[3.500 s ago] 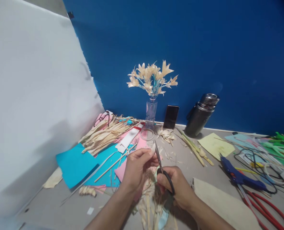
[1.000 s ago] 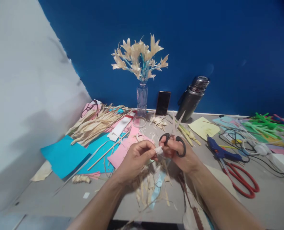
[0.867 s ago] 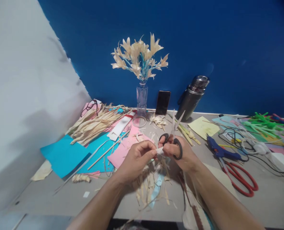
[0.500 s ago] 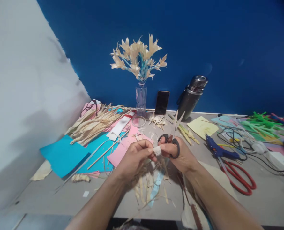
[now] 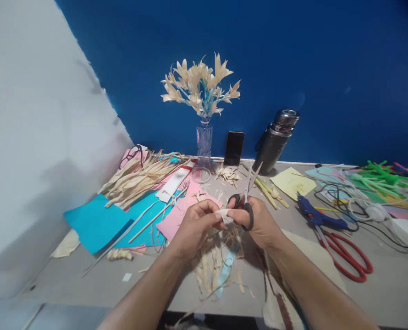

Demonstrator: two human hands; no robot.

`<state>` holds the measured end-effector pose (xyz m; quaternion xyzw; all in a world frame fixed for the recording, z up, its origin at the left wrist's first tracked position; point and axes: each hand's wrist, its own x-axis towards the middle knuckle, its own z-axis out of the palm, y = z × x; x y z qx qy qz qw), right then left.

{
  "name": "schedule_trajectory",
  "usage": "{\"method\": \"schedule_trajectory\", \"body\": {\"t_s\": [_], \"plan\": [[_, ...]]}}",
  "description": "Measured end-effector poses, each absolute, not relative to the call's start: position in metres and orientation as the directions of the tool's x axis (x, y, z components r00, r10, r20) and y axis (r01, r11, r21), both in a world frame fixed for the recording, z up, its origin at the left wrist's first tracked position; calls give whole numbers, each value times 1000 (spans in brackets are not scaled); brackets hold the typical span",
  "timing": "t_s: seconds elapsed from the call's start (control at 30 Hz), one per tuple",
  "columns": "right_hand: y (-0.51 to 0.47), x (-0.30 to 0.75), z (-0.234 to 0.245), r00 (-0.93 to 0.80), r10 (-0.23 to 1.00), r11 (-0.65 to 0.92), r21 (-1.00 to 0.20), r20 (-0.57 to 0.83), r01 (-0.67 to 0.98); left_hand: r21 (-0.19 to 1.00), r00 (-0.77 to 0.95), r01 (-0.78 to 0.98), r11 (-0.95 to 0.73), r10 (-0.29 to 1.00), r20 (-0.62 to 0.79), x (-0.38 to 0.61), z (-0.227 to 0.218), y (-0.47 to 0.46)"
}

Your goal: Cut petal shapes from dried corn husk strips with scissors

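Observation:
A small pale strip of dried husk [image 5: 224, 213] stretches between my hands above the table. My left hand [image 5: 196, 227] pinches its left end with thumb and fingers. At the other end, the thumb and fingertips of my right hand [image 5: 263, 225] touch the strip. That same hand carries scissors [image 5: 248, 192] with black handles looped on the fingers, blades parted and pointing up and away. Cut husk scraps [image 5: 207, 270] and a light blue strip [image 5: 226, 270] lie below the hands. My curled fingers hide part of the strip.
Husk flowers [image 5: 200, 85] stand in a clear bottle [image 5: 204, 144] at the back, near a phone [image 5: 234, 148] and a leaning flask [image 5: 276, 142]. Dried husks [image 5: 138, 181] and blue paper [image 5: 97, 224] lie left. A glue gun [image 5: 319, 214] and red-handled scissors [image 5: 350, 256] lie right.
The view has shifted slightly. The scissor blades look a little closer together and have tilted somewhat. Both hands keep hold of the husk strip, which has turned slightly.

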<state>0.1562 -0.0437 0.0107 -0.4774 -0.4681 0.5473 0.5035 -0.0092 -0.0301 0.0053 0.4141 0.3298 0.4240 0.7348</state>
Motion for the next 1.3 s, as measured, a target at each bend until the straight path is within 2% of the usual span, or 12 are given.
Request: {"method": "schedule_trajectory", "body": {"t_s": [0.13, 0.4, 0.5, 0.6, 0.67, 0.83, 0.97, 1.07, 1.17, 1.3], "plan": [[-41, 159, 10, 22, 999, -44, -996, -46, -81, 849, 439, -416, 327, 889, -127, -13, 4, -27], [-45, 160, 10, -132, 990, -56, -998, -56, 4, 863, 544, -337, 377, 826, -148, -15, 3, -27], [-46, 157, 14, -90, 996, -25, -1000, -24, -7, 837, 546, -393, 381, 829, -121, -14, 3, -27], [-47, 149, 16, 87, 996, 42, -998, 38, -44, 774, 512, -486, 407, 850, -125, -9, 3, -30], [-47, 142, 15, 165, 986, 47, -996, 32, -82, 753, 470, -513, 412, 869, -155, -4, 2, -32], [-49, 129, 1, 132, 990, -21, -968, -56, -250, 723, 386, -567, 395, 903, -190, 7, -5, -37], [-48, 132, -3, 114, 993, 19, -984, -1, -175, 734, 327, -584, 348, 928, -180, 7, -3, -37], [-47, 142, 0, -28, 999, 27, -998, 29, -64, 751, 279, -585, 305, 946, -167, 3, 1, -35], [-44, 155, 0, -290, 957, -15, -999, -29, 53, 803, 214, -543, 245, 965, -150, -4, 3, -31], [-43, 162, -5, -456, 886, -24, -990, -86, 140, 864, 133, -468, 188, 981, -142, -14, 0, -26]]}}
